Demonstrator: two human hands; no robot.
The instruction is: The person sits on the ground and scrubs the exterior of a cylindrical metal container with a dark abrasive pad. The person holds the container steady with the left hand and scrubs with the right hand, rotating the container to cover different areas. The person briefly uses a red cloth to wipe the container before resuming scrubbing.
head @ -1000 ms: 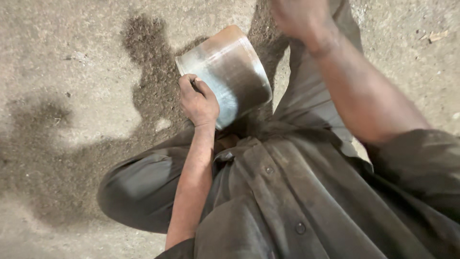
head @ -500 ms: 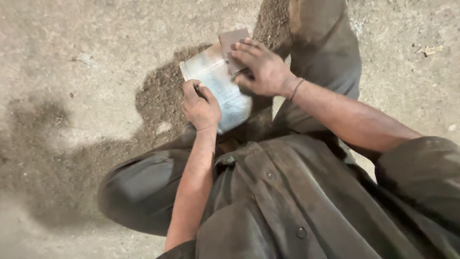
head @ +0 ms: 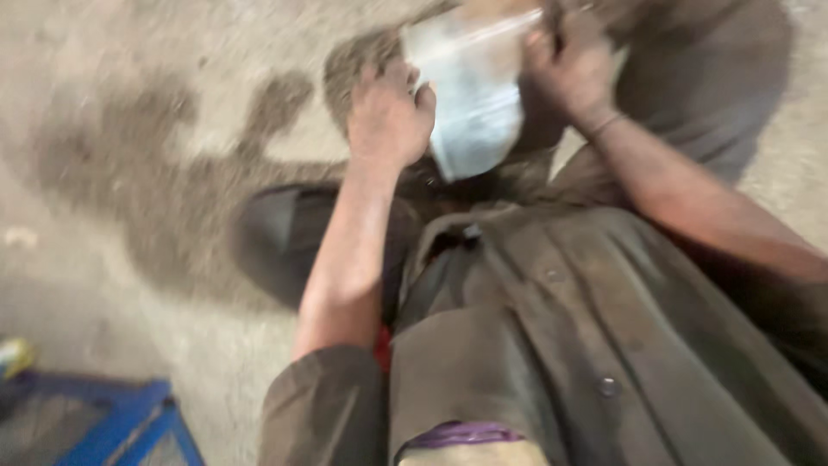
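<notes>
A round metal can (head: 473,95) with a pale, bluish-white side is held between my knees, blurred by camera motion. My left hand (head: 388,116) grips its left edge, fingers curled over the rim. On the can's right side my right hand (head: 569,69) is closed against it, a thin band on the wrist. My brown shirt and dark trousers fill the lower right of the view.
Grey concrete floor (head: 129,78) with dark damp stains (head: 172,198) lies to the left. A blue metal frame (head: 121,423) sits at the bottom left corner, with a small yellowish object (head: 13,354) at the left edge.
My right hand came down from above onto the can's right side. The view has shifted, so the can sits higher in frame and the blue frame has come into sight.
</notes>
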